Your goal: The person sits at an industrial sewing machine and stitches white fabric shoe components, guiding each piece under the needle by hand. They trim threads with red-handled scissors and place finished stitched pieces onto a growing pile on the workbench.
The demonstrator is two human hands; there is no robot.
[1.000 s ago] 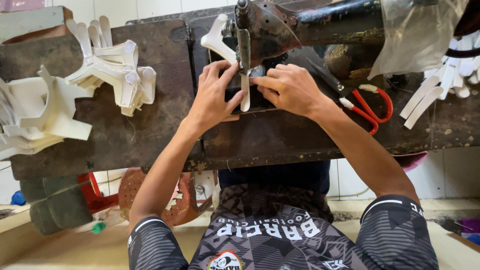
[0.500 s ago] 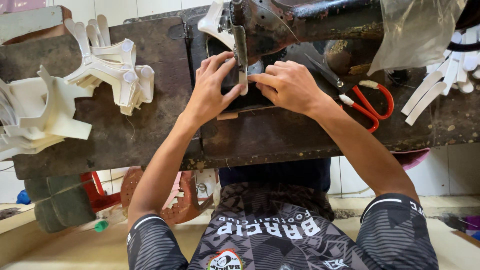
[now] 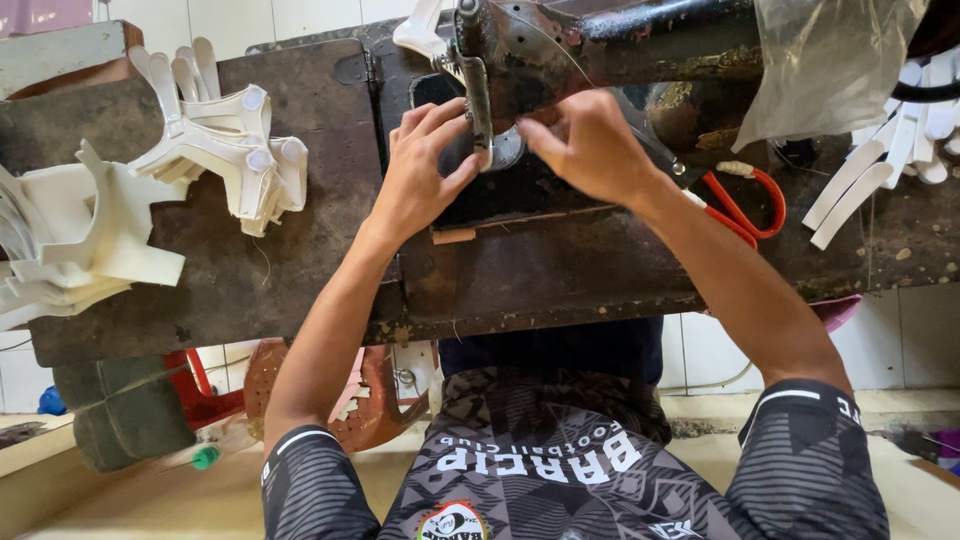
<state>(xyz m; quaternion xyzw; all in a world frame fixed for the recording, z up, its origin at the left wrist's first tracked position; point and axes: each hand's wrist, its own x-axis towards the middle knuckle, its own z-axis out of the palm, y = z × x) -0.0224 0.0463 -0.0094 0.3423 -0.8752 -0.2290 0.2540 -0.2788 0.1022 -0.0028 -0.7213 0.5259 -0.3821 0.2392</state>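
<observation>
Both hands are at my sewing machine: left hand lies flat beside the presser foot, right hand pinches something I cannot see.

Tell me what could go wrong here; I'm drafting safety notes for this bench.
Both the left hand and right hand sit right at the sewing machine's presser bar, so fingers could be caught or pricked. The red-handled scissors lie by the right forearm and might be knocked.
</observation>
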